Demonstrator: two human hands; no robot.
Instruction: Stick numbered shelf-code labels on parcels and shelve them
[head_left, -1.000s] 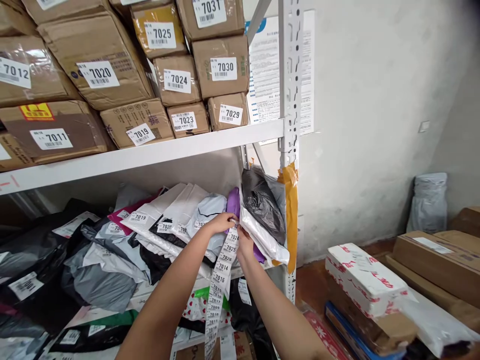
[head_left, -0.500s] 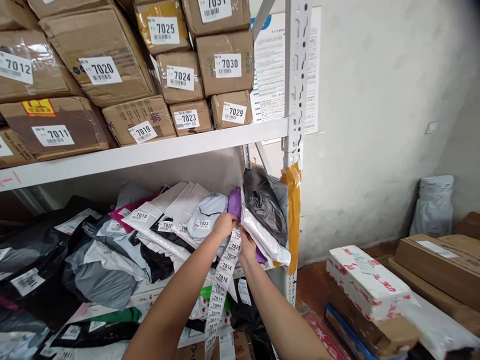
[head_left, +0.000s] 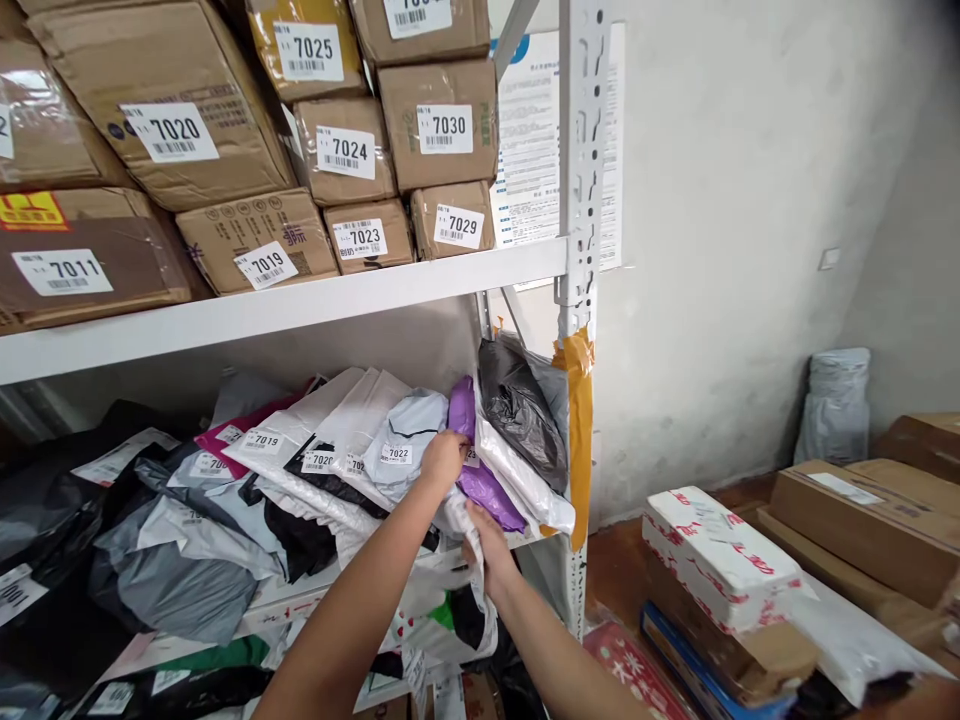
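My left hand (head_left: pixel 444 458) is closed, its fingertips at the edge of a white number label (head_left: pixel 472 456) lying against a purple mailing bag (head_left: pixel 491 497). Part of the label is hidden behind the fingers. Lower down, my right hand (head_left: pixel 491 548) is closed around a strip of number labels (head_left: pixel 486 610), which curls and hangs below it with its back mostly showing. Left of my hands lies a pale blue-grey bag (head_left: pixel 411 420) labelled 7022. On the right, a white bag (head_left: pixel 517 465) and a black bag (head_left: pixel 523 415) lean beside the purple one.
Numbered cardboard boxes (head_left: pixel 438 128) are stacked on the upper shelf (head_left: pixel 300 308). More bagged parcels (head_left: pixel 172 570) fill the lower shelf. A metal post (head_left: pixel 581 200) with orange tape stands at right. Beyond it, a white-and-red wrapped box (head_left: pixel 720 555) and cartons (head_left: pixel 862 515) sit on the floor.
The label strip has dropped from between my hands and now curls below my right hand, which moved lower. My left hand stays by the purple bag, where a label shows. The view shifted slightly right.
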